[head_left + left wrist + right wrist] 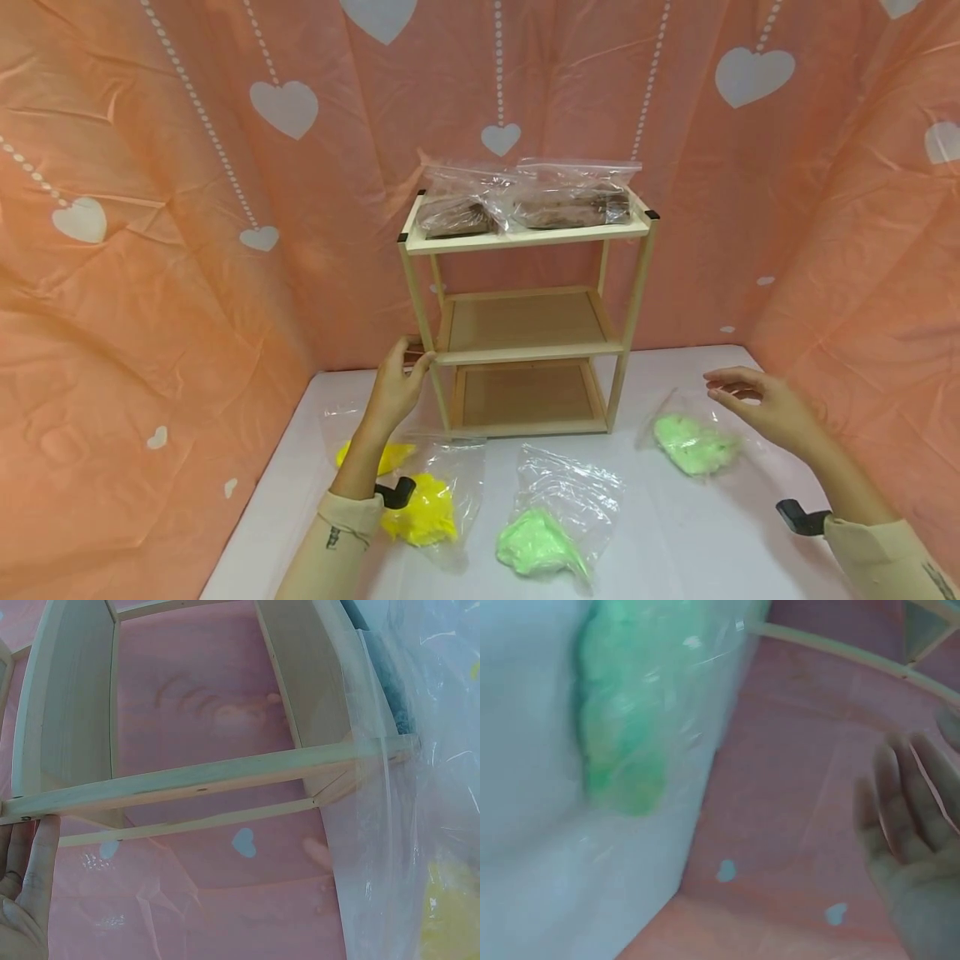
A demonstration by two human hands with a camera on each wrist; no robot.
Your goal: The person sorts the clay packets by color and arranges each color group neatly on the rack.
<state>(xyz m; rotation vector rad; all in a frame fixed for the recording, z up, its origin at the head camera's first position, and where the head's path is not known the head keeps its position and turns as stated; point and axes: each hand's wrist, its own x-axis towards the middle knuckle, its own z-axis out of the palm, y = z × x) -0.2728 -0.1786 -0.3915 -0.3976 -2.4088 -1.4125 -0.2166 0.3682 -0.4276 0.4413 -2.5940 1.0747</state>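
Note:
A light wooden three-tier shelf rack [525, 357] stands upright on the white table. My left hand [397, 383] grips its left front post at the height of the middle shelf, thumb in front and fingers reaching behind. In the left wrist view, part of that hand [28, 892] shows at the post [202, 780]. My right hand [772, 408] is in the air to the right of the rack, fingers loosely bent and holding nothing. Just left of and below it lies a clear zip bag of light green, dough-like stuff [693, 446].
Two clear bags with brown contents [573, 208] lie on the top shelf. Before the rack are another green bag [540, 542] and bags of yellow stuff [423, 512], partly behind my left forearm. A pink cloth [360, 275] with hearts surrounds the table [652, 533].

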